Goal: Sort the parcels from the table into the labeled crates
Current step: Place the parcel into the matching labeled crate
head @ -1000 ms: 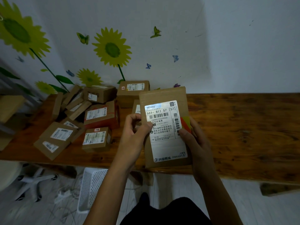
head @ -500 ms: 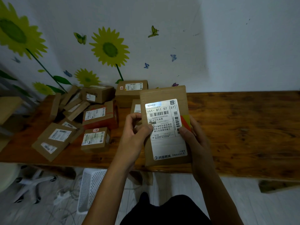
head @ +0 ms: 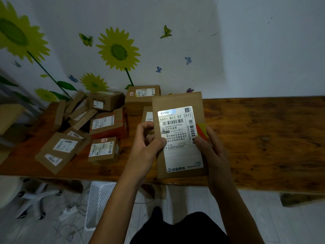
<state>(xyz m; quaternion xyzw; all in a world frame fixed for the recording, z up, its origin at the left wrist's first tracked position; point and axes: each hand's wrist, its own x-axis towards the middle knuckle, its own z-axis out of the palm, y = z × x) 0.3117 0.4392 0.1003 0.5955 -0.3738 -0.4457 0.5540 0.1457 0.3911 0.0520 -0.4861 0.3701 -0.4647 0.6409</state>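
A flat cardboard parcel (head: 177,103) is up in both hands, held upright above the near edge of the wooden table (head: 263,138), its white shipping label (head: 177,138) facing the camera, top line reading "661- B11 57 [57]". The left hand (head: 147,147) pinches the parcel's left edge, thumb on the label, fingers curled behind. The right hand (head: 212,152) grips the right edge, thumb pressed on the label's side barcode, fingers wrapped around the back by a red and yellow sticker (head: 201,130). To the left, a heap of cardboard parcels (head: 98,127) lies jumbled on the table. Below the table, a white perforated basket (head: 98,203) stands on the floor. Sunflower decals (head: 117,50) dot the wall.
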